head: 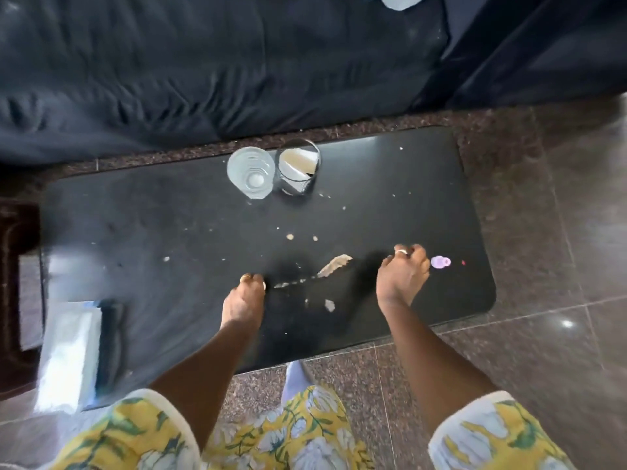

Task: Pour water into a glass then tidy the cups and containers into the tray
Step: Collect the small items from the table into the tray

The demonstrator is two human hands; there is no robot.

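A clear cup [251, 171] stands upright against a glass [298, 169] holding something white, far back on the table [152, 225].

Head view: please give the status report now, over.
Left hand, right hand over table, grip unclear. Glass and plastic cup untouched, far edge. Crumbs between.

Glossy black table [169, 215] — speckled; clear glass [251, 173]

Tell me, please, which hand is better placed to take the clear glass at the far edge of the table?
Probably the left hand: it is almost straight in line with the clear glass and seems to hold nothing. The right hand is further to the side, beside a small purple thing.
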